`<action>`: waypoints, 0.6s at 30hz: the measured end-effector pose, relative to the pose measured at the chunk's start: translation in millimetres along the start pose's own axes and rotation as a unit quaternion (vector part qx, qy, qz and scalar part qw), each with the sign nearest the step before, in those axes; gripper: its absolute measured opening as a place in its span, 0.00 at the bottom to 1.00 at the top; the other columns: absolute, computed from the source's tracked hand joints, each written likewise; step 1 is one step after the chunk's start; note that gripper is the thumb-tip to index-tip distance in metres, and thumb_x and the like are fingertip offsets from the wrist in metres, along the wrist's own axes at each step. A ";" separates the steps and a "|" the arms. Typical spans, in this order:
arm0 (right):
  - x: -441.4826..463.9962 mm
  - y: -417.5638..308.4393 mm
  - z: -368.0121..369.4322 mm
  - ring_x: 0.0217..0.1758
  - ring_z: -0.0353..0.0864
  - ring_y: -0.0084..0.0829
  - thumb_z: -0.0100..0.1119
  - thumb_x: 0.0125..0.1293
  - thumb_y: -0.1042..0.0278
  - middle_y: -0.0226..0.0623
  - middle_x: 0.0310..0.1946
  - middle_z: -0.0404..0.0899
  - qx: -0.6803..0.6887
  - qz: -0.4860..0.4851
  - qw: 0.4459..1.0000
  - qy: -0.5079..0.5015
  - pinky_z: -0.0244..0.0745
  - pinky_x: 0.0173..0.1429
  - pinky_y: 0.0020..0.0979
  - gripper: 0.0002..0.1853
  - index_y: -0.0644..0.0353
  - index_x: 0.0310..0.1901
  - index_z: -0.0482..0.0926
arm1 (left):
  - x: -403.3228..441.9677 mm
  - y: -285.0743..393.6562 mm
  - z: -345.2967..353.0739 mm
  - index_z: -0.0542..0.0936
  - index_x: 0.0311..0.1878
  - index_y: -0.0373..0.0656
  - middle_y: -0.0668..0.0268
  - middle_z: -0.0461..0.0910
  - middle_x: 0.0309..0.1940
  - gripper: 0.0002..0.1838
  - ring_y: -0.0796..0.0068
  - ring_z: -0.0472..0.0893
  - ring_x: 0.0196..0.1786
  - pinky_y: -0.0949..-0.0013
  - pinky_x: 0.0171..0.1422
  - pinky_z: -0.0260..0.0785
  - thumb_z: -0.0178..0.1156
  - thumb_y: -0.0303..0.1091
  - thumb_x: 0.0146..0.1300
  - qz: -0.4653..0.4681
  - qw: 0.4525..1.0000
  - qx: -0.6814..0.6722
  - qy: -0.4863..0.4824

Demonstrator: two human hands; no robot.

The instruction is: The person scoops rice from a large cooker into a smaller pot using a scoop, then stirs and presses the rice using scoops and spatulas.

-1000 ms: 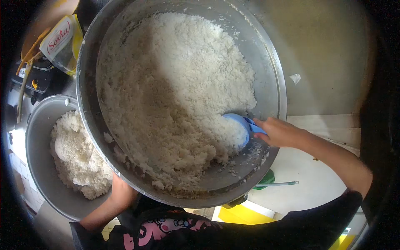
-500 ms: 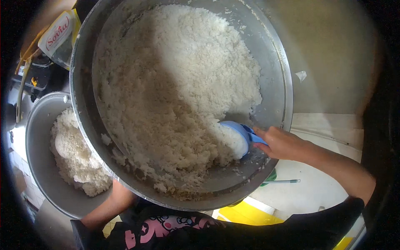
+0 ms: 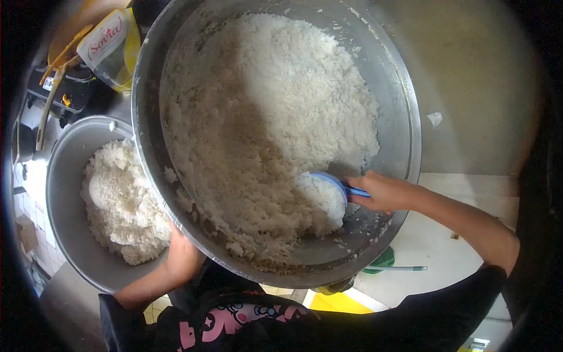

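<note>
A large round metal pan (image 3: 410, 117) fills the middle of the view, with white rice (image 3: 311, 88) heaped in it. My right hand (image 3: 381, 192) is closed round the handle of a blue scoop (image 3: 337, 183), whose bowl is in the rice near the pan's lower right side. At the pan's lower left rim is my left hand (image 3: 186, 249), its fingers mostly hidden beneath or behind the rim. Below and left of the pan stands a grey metal pot (image 3: 67, 220) holding more rice (image 3: 126, 205).
A yellow and white package (image 3: 111, 47) lies at the upper left near wooden utensils (image 3: 64, 56) and a black appliance (image 3: 76, 94). A small white scrap (image 3: 434, 119) is on the surface at right. A green object (image 3: 382, 261) shows below the pan.
The scoop has turned in my right hand, its bowl now deeper among the rice and its handle more level. The pan and pot appear shifted slightly right in the view.
</note>
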State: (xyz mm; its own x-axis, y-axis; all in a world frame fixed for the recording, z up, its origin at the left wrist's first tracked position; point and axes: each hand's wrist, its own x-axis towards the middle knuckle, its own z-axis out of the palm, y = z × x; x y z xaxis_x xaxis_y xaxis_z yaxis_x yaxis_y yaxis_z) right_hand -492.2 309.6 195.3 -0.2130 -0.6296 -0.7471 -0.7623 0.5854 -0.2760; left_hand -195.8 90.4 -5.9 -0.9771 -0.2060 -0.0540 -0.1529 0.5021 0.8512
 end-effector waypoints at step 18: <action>13.0 -16.9 13.0 0.12 0.76 0.37 0.51 0.60 0.70 0.48 0.14 0.73 0.093 0.091 0.989 -0.074 0.72 0.15 0.34 0.12 0.74 0.29 0.72 | 19.1 14.3 -5.5 0.44 0.65 0.29 0.34 0.36 0.64 0.43 0.31 0.46 0.66 0.49 0.65 0.56 0.59 0.18 0.49 0.028 0.992 0.118 0.028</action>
State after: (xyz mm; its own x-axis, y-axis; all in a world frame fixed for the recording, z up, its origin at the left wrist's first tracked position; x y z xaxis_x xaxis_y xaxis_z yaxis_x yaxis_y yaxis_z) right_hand -474.2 298.1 182.3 -0.2344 -0.4325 -0.8706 -0.5908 0.7746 -0.2257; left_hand -215.9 89.1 8.1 -0.9761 -0.2161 0.0241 -0.1366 0.6954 0.7055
